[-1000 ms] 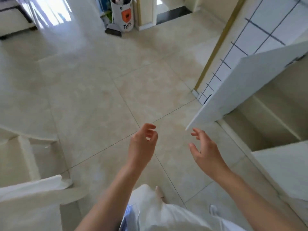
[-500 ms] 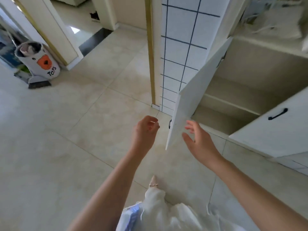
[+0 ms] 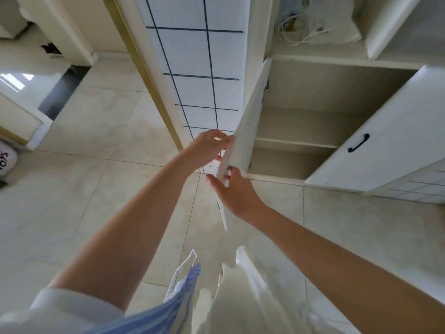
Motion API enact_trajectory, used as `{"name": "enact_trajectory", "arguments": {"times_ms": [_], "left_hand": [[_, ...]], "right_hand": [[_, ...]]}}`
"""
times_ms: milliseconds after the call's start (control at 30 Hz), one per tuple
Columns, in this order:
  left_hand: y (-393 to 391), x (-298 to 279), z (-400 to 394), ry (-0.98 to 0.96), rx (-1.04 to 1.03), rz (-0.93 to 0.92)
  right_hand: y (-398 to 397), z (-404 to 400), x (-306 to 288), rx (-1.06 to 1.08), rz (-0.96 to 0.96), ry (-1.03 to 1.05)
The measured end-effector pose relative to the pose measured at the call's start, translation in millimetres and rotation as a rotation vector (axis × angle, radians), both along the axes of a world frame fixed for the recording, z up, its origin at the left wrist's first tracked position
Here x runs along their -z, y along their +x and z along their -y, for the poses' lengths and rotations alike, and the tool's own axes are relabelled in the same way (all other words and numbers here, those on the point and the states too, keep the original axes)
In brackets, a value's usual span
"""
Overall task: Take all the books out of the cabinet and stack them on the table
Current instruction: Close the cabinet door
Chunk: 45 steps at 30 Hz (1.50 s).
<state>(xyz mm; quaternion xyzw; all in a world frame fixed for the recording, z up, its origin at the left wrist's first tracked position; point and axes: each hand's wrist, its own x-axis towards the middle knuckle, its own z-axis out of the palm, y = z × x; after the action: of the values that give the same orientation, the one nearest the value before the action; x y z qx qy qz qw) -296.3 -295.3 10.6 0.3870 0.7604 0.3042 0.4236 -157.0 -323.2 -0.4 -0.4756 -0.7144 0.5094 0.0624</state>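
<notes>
A low white cabinet (image 3: 301,179) stands against the wall with both doors swung out. Its left door (image 3: 248,131) is seen edge-on. My left hand (image 3: 207,150) grips that door's outer edge from the left, fingers curled over it. My right hand (image 3: 233,191) holds the same edge lower down, thumb on the near side. The inside shows two bare shelves (image 3: 296,143); no books are visible in it. The table is out of view.
The right cabinet door (image 3: 375,141) with a black handle (image 3: 358,142) hangs open. White cables (image 3: 303,27) lie on the cabinet top. A tiled wall (image 3: 197,68) with a gold strip borders the cabinet's left. Beige floor tiles (image 3: 96,189) spread out at left.
The view has swung and closed in on the cabinet. Both hands, open and free before, have reached forward and taken hold of the left door's edge.
</notes>
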Motion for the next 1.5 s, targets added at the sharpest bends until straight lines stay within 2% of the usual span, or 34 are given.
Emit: {"name": "enact_trajectory", "arguments": {"times_ms": [133, 233, 500, 667, 767, 933, 1100, 1167, 1300, 1400, 1500], "left_hand": [[0, 9, -20, 0.007, 0.106, -0.053], [0, 18, -23, 0.024, 0.128, -0.007], [20, 28, -26, 0.127, 0.156, -0.233], [58, 28, -34, 0.119, 0.14, -0.33], [86, 27, -45, 0.092, 0.098, -0.32], [135, 29, -66, 0.094, 0.079, -0.408], [185, 35, -88, 0.14, -0.03, -0.436], [204, 37, -98, 0.159, -0.083, -0.437], [236, 40, -129, 0.119, -0.103, -0.415], [236, 42, -143, 0.101, -0.073, -0.384], [226, 40, -156, 0.203, -0.067, -0.525]], "right_hand": [[-8, -3, 5, 0.009, 0.103, 0.055], [-7, -3, 8, 0.014, 0.093, 0.051], [19, -10, 7, 0.023, 0.035, -0.033], [63, -24, 1, 0.022, 0.0, -0.163], [95, -38, 0, 0.014, -0.007, -0.18], [149, -66, -1, 0.027, 0.008, -0.177], [199, -105, -3, 0.009, -0.013, -0.202], [219, -123, -4, -0.046, 0.027, -0.159], [253, -159, -7, -0.142, 0.218, 0.058], [275, -183, -10, -0.144, 0.242, 0.207], [296, -210, -5, -0.096, 0.24, 0.319]]}}
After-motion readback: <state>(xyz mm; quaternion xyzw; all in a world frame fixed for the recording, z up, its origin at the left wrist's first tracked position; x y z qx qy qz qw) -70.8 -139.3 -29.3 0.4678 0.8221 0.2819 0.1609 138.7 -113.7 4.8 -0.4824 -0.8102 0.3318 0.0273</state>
